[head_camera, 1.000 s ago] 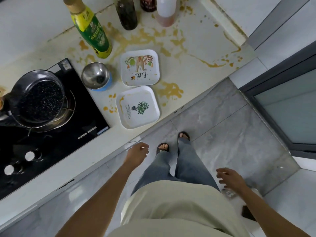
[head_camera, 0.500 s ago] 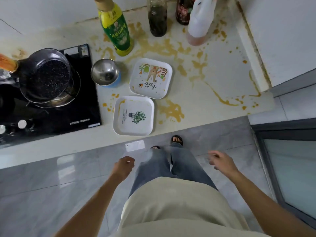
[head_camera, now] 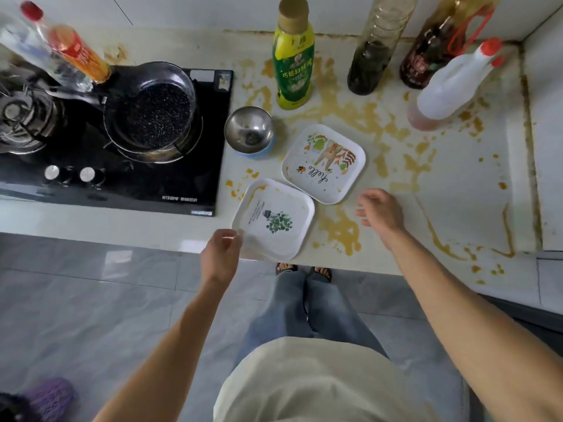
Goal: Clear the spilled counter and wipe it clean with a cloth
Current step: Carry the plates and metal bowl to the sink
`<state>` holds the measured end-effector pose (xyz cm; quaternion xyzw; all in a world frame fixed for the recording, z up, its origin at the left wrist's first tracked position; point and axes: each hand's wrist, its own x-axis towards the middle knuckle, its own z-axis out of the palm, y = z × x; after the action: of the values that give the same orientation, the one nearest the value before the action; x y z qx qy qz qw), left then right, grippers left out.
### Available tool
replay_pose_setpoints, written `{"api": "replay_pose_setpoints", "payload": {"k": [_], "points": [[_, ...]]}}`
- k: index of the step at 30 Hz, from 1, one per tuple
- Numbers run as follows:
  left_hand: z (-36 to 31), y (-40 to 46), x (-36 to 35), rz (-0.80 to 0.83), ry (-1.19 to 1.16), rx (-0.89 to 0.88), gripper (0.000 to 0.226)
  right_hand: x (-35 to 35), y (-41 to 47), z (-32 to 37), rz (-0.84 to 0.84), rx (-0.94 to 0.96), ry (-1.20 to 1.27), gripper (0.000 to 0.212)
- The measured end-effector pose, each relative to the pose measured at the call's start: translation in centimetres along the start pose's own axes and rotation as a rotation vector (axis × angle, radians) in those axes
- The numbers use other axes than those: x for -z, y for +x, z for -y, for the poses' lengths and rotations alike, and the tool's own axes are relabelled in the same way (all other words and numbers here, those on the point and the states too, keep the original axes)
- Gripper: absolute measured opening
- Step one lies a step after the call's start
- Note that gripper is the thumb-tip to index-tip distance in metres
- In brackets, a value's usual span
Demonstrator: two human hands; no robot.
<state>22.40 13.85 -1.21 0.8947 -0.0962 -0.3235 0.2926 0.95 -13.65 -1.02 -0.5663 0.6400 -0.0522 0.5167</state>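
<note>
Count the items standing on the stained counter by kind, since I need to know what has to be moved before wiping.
Square plates: 2, the plant plate and the hello plate
Steel bowls: 1, the bowl
Bottles and jugs: 4, green-label bottle, clear bottle, dark bottle, white jug
Total: 7

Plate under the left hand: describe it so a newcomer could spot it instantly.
Start at the black stove on the counter; just right of its near corner lie two square white plates. The nearer plate, at the counter's front edge, has the left hand at its corner. It shows a green hanging plant, whereas the far plate reads "hello".
</note>
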Motion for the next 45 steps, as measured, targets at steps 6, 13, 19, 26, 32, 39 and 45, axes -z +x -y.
{"api": "replay_pose_setpoints", "payload": {"k": [6, 13, 19, 26, 32, 39, 45], "points": [[-2.3, 3.3, -1.4, -0.142, 0.058, 0.01, 0.027, -3.4, 4.0, 3.0, -0.137, -0.08, -0.103, 0.039], [-3.4, 5.1, -2.4, -0.14, 0.146, 0.016, 0.015, -5.1, 5.4, 3.3, -0.232, -0.075, -0.261, 0.041], [-2.7, 5.6, -1.8, -0.069, 0.226, -0.036, 0.023, -5.2, 5.3, 3.5, -0.249, -0.017, -0.257, 0.036], [-2.0, 4.5, -1.6, 0.009, 0.164, -0.042, 0.023, -4.6, 5.1, 3.8, -0.288, -0.035, -0.139, 0.041], [-2.2, 3.4, -1.0, -0.057, 0.142, -0.086, 0.036, -2.7, 4.2, 2.6, -0.322, 0.028, -0.12, 0.049], [-3.2, 2.7, 1.0, -0.152, -0.033, -0.051, 0.04, -0.8, 0.9, -0.4, -0.266, 0.105, -0.085, 0.052], [-7.2, 1.6, -1.2, -0.157, -0.084, -0.141, 0.036, -2.1, -3.0, -0.8, -0.164, 0.108, 0.013, 0.041]]}}
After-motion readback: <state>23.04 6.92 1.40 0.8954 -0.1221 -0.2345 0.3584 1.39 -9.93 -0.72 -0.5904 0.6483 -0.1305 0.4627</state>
